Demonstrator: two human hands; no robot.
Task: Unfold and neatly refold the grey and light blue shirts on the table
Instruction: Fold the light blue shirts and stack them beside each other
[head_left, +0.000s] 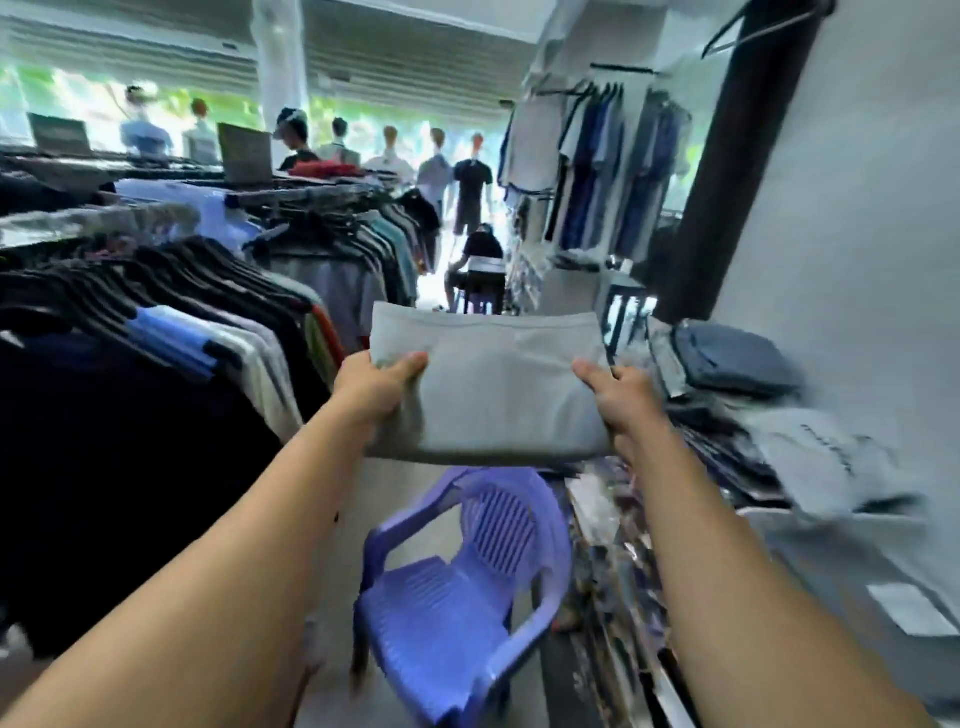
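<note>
A folded grey shirt (493, 384) is held up in the air in front of me, above the aisle floor. My left hand (376, 387) grips its left edge, thumb on top. My right hand (621, 400) grips its right edge the same way. The shirt is a flat, neat rectangle. The table (857, 551) stands to my right, with a pile of folded grey and dark blue clothes (737, 364) on it. I cannot pick out a light blue shirt on the table.
A purple plastic chair (457, 587) stands right below the shirt, in the aisle. A long rack of hanging dark shirts (156, 322) fills the left side. A person sits on a stool (480, 265) further down the aisle, with mannequins behind.
</note>
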